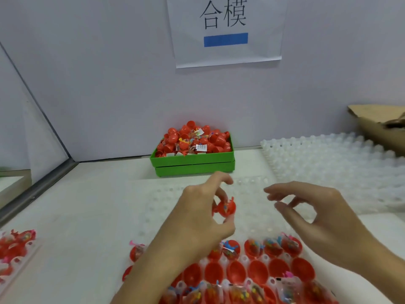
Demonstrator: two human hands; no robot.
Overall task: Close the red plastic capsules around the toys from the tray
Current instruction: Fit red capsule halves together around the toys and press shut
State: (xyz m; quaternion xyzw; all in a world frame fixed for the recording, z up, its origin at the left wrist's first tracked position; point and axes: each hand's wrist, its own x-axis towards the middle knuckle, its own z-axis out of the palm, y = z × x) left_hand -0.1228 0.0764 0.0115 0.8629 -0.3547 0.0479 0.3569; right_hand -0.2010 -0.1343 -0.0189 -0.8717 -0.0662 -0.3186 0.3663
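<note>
Centre of frame: left hand (197,213) holds a red capsule (225,207) above the clear tray (153,207), fingers curled round it, thumb beneath. A bit of toy or wrapper pokes from the capsule's top edge; whether the halves are fully seated cannot be told.

Right hand (311,213), just beside at centre right, holds nothing. Fingers loosely bent and spread, thumb and forefinger forming an open ring.

Judged step: one capsule is being finished in the left hand, right hand free for the next piece. The next move likely calls for tucking in the stray bit, squeezing the halves shut, and dropping the capsule in the green bin (195,165) if that is where finished ones go.

Lower centre: open capsule halves (258,270) sit in rows in the tray's pockets, some empty, some with bagged toys (271,246) of mixed colours. Far rows of the tray are bare.

Upper centre: green bin against the wall, heaped with red capsules and some packets.

Lower left edge: another tray of filled halves (13,249), partly cut off.

Surface: white tabletop (87,205). Right side: stack of clear trays (333,159), brown cardboard (377,126) behind. Pale wall; paper sign (225,29) with characters and a blue bar at top.
</note>
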